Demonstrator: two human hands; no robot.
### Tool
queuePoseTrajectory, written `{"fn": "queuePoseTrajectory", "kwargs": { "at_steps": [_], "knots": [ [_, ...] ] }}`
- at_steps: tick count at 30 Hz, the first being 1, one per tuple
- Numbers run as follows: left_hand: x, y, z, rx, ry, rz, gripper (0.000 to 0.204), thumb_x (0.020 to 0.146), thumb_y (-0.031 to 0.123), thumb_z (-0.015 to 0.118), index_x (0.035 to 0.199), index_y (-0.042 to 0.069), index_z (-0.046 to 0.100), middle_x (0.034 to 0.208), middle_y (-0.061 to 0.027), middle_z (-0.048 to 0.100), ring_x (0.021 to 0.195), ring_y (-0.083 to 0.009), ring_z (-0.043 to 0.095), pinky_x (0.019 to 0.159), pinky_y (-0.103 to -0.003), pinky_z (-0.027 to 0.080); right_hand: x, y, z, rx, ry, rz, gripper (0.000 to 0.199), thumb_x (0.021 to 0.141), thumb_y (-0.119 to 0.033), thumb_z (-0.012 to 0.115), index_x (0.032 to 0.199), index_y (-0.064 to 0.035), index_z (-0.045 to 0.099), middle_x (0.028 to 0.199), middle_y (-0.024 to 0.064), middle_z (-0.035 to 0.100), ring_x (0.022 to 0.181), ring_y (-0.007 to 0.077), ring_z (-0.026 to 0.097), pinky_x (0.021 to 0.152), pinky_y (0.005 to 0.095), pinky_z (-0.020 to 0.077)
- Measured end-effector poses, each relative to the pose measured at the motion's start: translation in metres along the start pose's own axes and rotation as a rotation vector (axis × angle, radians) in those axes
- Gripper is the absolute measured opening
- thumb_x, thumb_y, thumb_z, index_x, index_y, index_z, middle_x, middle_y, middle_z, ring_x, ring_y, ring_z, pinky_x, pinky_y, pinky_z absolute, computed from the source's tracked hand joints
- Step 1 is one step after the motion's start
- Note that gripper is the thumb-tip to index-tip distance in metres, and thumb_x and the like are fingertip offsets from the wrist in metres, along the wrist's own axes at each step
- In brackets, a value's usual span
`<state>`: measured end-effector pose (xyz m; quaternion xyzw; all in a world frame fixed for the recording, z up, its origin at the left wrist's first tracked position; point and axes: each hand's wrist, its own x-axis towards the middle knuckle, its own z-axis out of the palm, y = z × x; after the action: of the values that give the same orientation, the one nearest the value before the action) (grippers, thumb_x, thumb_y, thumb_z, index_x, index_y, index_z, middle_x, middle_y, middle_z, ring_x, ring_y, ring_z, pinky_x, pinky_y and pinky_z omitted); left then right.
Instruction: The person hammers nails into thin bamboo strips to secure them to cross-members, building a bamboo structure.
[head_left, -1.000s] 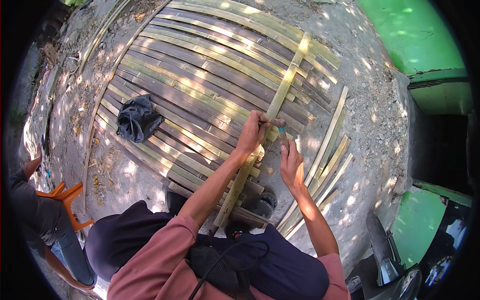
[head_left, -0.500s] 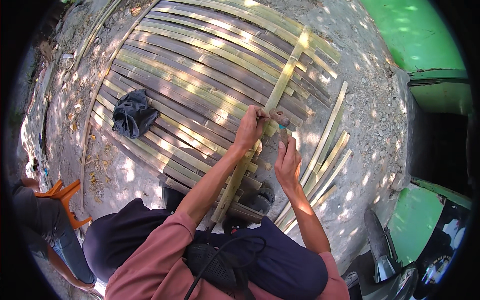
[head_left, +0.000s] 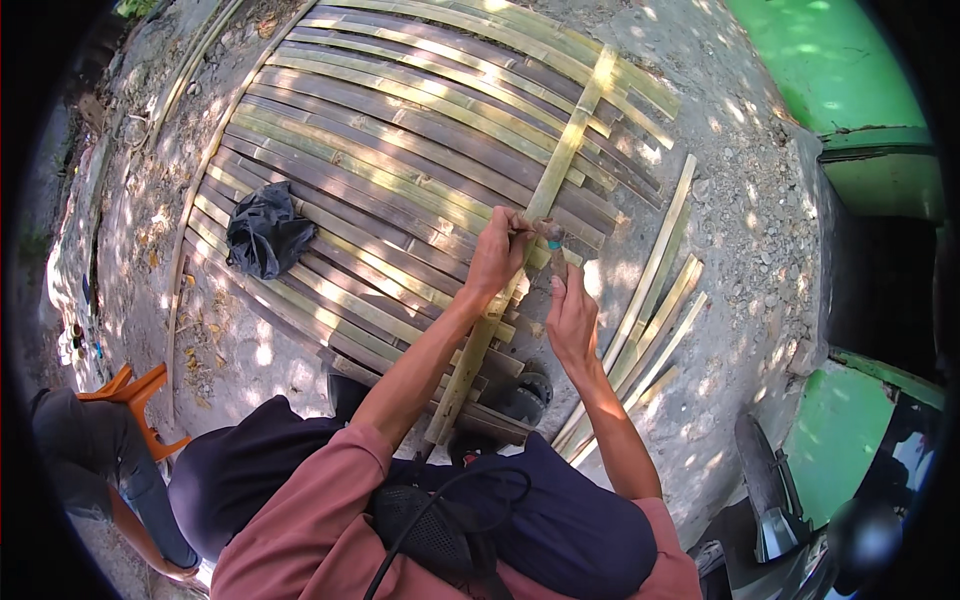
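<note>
Clock read from centre of view. At 8 o'clock, co-worker's legs [head_left: 110,465] beside orange chair [head_left: 143,403]. Between 9 and 10, crumpled black plastic bag [head_left: 268,235] on the bamboo slats [head_left: 400,150], which run up through 11. Left hand [head_left: 497,258] just above centre, arm reaching up from 7 o'clock, wrist fairly straight, fingers bent in over the bamboo crosspiece [head_left: 560,165]; too small to tell if anything is pinched. Crosspiece lies over the slat ends, slanting from 1 toward 6. Hammer [head_left: 558,262] at 2, head close by the left fingertips, teal band under the head. Right hand [head_left: 572,318] at 3, closed round the handle, thumb up along it, forearm coming from 5. Loose bamboo strips [head_left: 650,325] on the ground just right, 3 to 4. Green panel [head_left: 825,65] at 2.

Versus half a second ago: hammer head lower-profile, slightly left, nearer the left fingers; left hand almost unmoved; bag same spot on slats.
</note>
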<state>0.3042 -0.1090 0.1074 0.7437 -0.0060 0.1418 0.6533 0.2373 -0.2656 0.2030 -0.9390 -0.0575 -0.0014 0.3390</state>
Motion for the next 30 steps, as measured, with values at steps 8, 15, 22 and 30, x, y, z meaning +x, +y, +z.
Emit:
{"fn": "queuePoseTrajectory", "kwargs": {
  "at_steps": [8,15,22,30],
  "knots": [
    [0.001,0.002,-0.001,0.029,-0.007,-0.015,0.037,0.095,-0.011,0.073,0.11,0.003,0.042,0.097,-0.0201,0.076,0.089,-0.0333,0.08,0.075,-0.04,0.06,0.003,-0.013,-0.002,0.077,0.101,-0.075,0.029,0.115,-0.015,0.053,0.14,0.0007,0.055,0.091,0.0318,0.07,0.08,0.0553,0.069,0.062,0.058,0.0486],
    [0.001,0.001,-0.001,0.052,-0.014,-0.016,0.038,0.095,-0.01,0.073,0.111,0.004,0.042,0.097,-0.0193,0.077,0.088,-0.0337,0.08,0.074,-0.04,0.06,0.01,-0.027,-0.017,0.179,0.122,-0.015,0.031,0.116,-0.017,0.051,0.138,0.0041,0.055,0.096,0.0363,0.07,0.085,0.0555,0.07,0.067,0.0581,0.0519],
    [0.004,0.001,-0.004,0.058,-0.005,0.003,0.037,0.095,-0.009,0.073,0.111,0.003,0.043,0.096,-0.0196,0.076,0.088,-0.0348,0.079,0.074,-0.041,0.059,0.007,-0.005,0.0,-0.008,-0.012,0.01,0.025,0.116,-0.016,0.051,0.131,0.0022,0.06,0.1,0.0297,0.074,0.086,0.0527,0.073,0.068,0.0524,0.0555],
    [0.001,0.005,0.0,-0.035,-0.009,-0.084,0.036,0.094,-0.009,0.073,0.109,0.003,0.043,0.095,-0.0204,0.074,0.091,-0.0369,0.077,0.08,-0.043,0.058,0.002,-0.007,-0.012,0.1,0.131,-0.047,0.021,0.117,-0.017,0.05,0.124,0.0004,0.059,0.086,0.0267,0.071,0.073,0.0487,0.072,0.061,0.0524,0.051]
  ]
}}
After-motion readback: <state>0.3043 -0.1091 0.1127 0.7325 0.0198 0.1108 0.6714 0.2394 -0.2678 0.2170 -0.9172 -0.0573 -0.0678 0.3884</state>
